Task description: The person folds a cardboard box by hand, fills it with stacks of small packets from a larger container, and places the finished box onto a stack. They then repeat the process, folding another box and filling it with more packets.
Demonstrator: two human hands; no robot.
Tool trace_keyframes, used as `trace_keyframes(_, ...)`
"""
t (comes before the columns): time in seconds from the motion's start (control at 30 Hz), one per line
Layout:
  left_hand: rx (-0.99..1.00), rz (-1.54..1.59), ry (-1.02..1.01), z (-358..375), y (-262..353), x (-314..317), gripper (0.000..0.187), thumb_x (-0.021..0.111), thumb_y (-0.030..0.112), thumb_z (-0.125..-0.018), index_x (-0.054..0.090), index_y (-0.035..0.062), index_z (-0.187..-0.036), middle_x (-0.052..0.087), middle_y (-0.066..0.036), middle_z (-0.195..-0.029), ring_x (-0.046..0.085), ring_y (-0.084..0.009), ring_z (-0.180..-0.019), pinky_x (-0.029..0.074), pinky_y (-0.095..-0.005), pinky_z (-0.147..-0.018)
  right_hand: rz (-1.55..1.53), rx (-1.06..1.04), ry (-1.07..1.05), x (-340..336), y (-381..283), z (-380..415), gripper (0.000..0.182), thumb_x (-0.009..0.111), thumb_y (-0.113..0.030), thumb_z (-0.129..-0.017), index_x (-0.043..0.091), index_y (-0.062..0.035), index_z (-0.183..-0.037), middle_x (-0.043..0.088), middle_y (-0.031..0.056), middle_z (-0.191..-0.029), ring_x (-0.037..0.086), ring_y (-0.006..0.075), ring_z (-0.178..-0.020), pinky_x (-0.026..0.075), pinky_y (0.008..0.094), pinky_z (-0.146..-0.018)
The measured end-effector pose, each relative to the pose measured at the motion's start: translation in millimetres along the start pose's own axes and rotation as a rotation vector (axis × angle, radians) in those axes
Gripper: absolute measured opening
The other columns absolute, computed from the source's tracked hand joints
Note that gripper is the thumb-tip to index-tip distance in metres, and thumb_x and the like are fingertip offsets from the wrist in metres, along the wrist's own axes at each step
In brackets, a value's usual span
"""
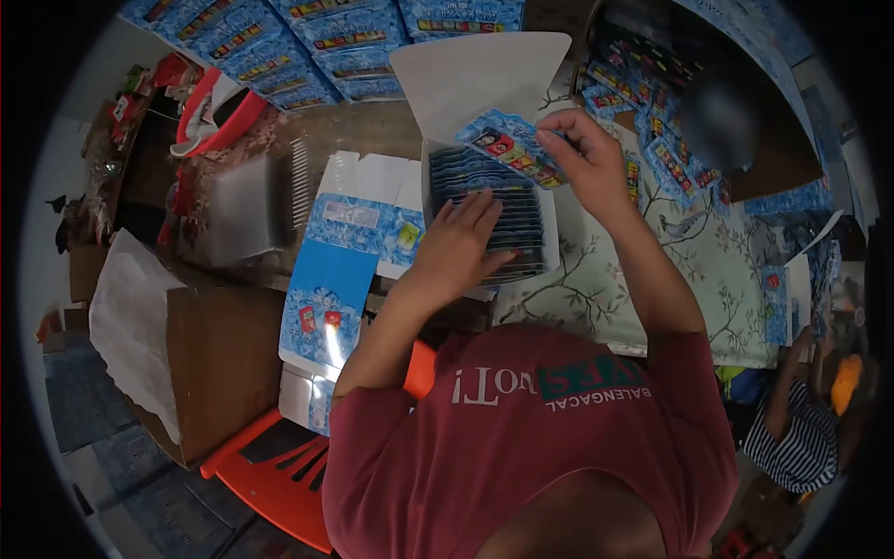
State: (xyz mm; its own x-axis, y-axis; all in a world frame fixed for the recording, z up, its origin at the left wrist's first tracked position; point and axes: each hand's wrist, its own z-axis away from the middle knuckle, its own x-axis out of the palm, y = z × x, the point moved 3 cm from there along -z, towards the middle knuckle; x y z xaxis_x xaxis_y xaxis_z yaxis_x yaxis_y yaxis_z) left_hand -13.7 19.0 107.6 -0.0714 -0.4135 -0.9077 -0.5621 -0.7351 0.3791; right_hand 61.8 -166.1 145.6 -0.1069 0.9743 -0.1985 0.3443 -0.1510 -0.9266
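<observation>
the white box [550, 244], its flap raised on the far side, serves as reference. upright in the box stands a row of packets [518, 207], closely packed edge to edge. the left hand [454, 244] lies over the row with fingers spread, touching the packets and gripping none that can be seen. the right hand [579, 154], above the box's right side, pinches one blue packet [507, 147] between thumb and fingers; this packet is tilted over the far part of the row (its printed face shows small coloured panels). left of the box lies a printed carton blank [328, 265], and farther left a translucent stack [246, 210]. beyond the box, blue display packs [358, 42] are piled. right of the box, loose packets [672, 158] lie near a floral cloth [582, 296]; well apart on that side is another person [796, 438] in stripes.
</observation>
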Motion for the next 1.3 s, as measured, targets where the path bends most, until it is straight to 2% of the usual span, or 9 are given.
trace_keyframes(0.17,0.04,0.062,-0.092,51,38,2,0.055,0.071,0.029,-0.073,0.055,-0.0018,-0.115,0.051,-0.019,-0.127,0.05,-0.031,-0.116,0.039,-0.0432,-0.098,-0.145,0.033,-0.016,11,-5,33,0.01,0.059,-0.007,-0.088,0.058,-0.0016,-0.096,0.063,0.0017,-0.081,0.055,0.0057,-0.072,0.045,0.0215,-0.063)
trace_keyframes(0.23,-0.043,0.077,-0.103,62,37,9,0.052,0.071,0.028,-0.075,0.055,0.0006,-0.115,0.052,-0.017,-0.127,0.053,-0.0328,-0.113,0.042,-0.0433,-0.096,-0.003,-0.069,-0.088,25,-6,44,0.012,0.06,-0.008,-0.087,0.058,-0.0025,-0.098,0.062,0.0026,-0.081,0.055,0.006,-0.072,0.046,0.0224,-0.064)
trace_keyframes(0.3,-0.033,0.056,-0.095,67,40,11,0.051,0.071,0.028,-0.074,0.056,0.001,-0.114,0.053,-0.017,-0.126,0.054,-0.0328,-0.111,0.043,-0.0426,-0.095,0.001,0.011,-0.158,36,1,53,0.014,0.062,-0.01,-0.086,0.057,-0.0031,-0.097,0.064,0.0062,-0.084,0.06,0.013,-0.073,0.047,0.0255,-0.065)
trace_keyframes(0.4,-0.018,0.039,-0.063,70,43,14,0.05,0.071,0.028,-0.073,0.057,0.0002,-0.112,0.054,-0.017,-0.124,0.055,-0.0323,-0.109,0.043,-0.0418,-0.095,0.143,-0.118,-0.296,51,10,65,0.013,0.061,-0.009,-0.084,0.056,-0.0045,-0.095,0.063,0.0099,-0.082,0.063,0.0241,-0.072,0.049,0.0322,-0.063)
trace_keyframes(0.47,-0.012,0.043,-0.044,70,44,15,0.05,0.071,0.029,-0.073,0.056,-0.0011,-0.111,0.054,-0.018,-0.123,0.055,-0.0319,-0.108,0.042,-0.0416,-0.095,0.576,-0.273,-0.502,57,20,75,0.015,0.06,-0.006,-0.078,0.054,-0.0043,-0.091,0.061,0.0113,-0.079,0.061,0.0311,-0.073,0.049,0.0395,-0.063)
trace_keyframes(0.67,-0.027,0.053,-0.029,70,45,18,0.046,0.07,0.028,-0.073,0.058,-0.0011,-0.108,0.055,-0.018,-0.121,0.056,-0.0309,-0.103,0.042,-0.0413,-0.093,0.794,-0.333,-0.602,63,20,86,0.019,0.06,-0.007,-0.07,0.056,-0.0045,-0.088,0.058,0.0081,-0.084,0.057,0.0264,-0.086,0.048,0.0377,-0.07)
trace_keyframes(0.97,-0.043,0.014,0.046,64,45,17,0.045,0.07,0.026,-0.074,0.059,-0.0013,-0.107,0.056,-0.018,-0.118,0.055,-0.0307,-0.099,0.043,-0.0397,-0.087,0.819,-0.499,-0.563,69,12,80,0.012,0.06,-0.007,-0.069,0.059,-0.006,-0.081,0.056,0.0061,-0.083,0.055,0.0241,-0.084,0.045,0.0364,-0.073)
trace_keyframes(1.07,-0.064,0.005,0.14,63,40,21,0.046,0.07,0.025,-0.073,0.058,-0.0038,-0.107,0.057,-0.018,-0.115,0.055,-0.0302,-0.1,0.044,-0.0378,-0.086,0.777,-0.42,-0.572,63,17,77,0.01,0.058,-0.006,-0.07,0.059,-0.0059,-0.08,0.056,0.0082,-0.08,0.057,0.026,-0.082,0.046,0.038,-0.071)
trace_keyframes(1.3,-0.123,-0.134,-0.118,35,39,14,0.05,0.076,0.025,-0.066,0.054,-0.0032,-0.102,0.06,-0.017,-0.092,0.058,-0.0286,-0.092,0.047,-0.0376,-0.079,0.734,-0.38,-0.558,64,19,64,0.01,0.058,-0.002,-0.07,0.059,-0.004,-0.08,0.057,0.0113,-0.078,0.058,0.0299,-0.081,0.046,0.0407,-0.068)
